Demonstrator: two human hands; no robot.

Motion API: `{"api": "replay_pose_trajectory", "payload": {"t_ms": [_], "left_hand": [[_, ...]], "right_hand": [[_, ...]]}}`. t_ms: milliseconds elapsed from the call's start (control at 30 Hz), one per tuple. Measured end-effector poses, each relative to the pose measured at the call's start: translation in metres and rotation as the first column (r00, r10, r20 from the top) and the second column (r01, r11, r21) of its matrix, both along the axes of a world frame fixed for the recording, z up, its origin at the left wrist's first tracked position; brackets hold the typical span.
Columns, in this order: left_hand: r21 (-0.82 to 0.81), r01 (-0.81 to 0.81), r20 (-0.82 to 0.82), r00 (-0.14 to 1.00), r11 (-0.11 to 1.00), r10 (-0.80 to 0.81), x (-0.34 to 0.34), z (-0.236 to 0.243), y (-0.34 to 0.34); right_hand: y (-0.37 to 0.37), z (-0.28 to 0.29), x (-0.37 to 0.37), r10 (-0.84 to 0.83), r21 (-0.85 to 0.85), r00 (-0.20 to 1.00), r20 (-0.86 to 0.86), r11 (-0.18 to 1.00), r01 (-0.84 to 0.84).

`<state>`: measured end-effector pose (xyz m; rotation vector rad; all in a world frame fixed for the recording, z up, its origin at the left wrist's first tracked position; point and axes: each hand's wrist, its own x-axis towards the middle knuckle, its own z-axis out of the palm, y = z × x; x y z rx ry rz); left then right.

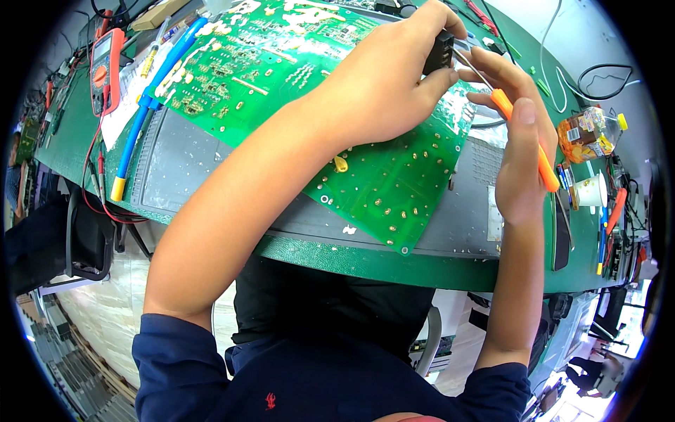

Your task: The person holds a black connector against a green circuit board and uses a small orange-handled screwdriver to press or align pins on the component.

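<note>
My left hand (383, 81) reaches across a large green circuit board (394, 183) and is closed around a small black block-like part (439, 56) at the board's far right edge. In my right hand (524, 155) is a screwdriver with an orange handle (546, 169), its shaft slanting up and left. The tip meets or nearly meets the black part; contact is hard to make out. The board lies tilted on a grey mat (176, 165), solder joints and gold patches showing on its face. Fingers hide much of the black part.
A red multimeter (105, 74) with leads lies at the left, near a blue rod with a yellow end (125, 158). At the right stand a plastic bottle with a yellow cap (589, 133) and a paper cup (590, 191). Pens and cables lie about.
</note>
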<state>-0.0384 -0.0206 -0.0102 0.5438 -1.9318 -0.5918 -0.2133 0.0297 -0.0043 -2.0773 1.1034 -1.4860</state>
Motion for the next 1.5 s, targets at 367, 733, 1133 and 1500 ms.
{"api": "replay_pose_trajectory", "payload": {"t_ms": [367, 733, 1133, 1500], "left_hand": [[0.207, 0.085, 0.020, 0.996, 0.975, -0.091, 0.002, 0.011, 0.005], [0.101, 0.181, -0.080, 0.982, 0.978, -0.173, -0.001, -0.002, 0.004], [0.140, 0.177, -0.123, 0.979, 0.974, -0.160, -0.011, -0.013, 0.015], [0.173, 0.141, -0.137, 0.983, 0.975, -0.118, -0.011, -0.016, 0.021]], "right_hand": [[-0.004, -0.004, -0.018, 0.111, -0.010, 0.993, -0.044, 0.994, -0.111], [0.002, 0.005, -0.012, 0.048, -0.014, 0.995, -0.092, 0.999, -0.050], [0.011, 0.004, -0.005, 0.011, 0.021, 0.994, 0.113, 1.000, -0.013], [0.011, 0.004, -0.012, 0.070, -0.057, 0.997, 0.017, 0.996, -0.069]]}}
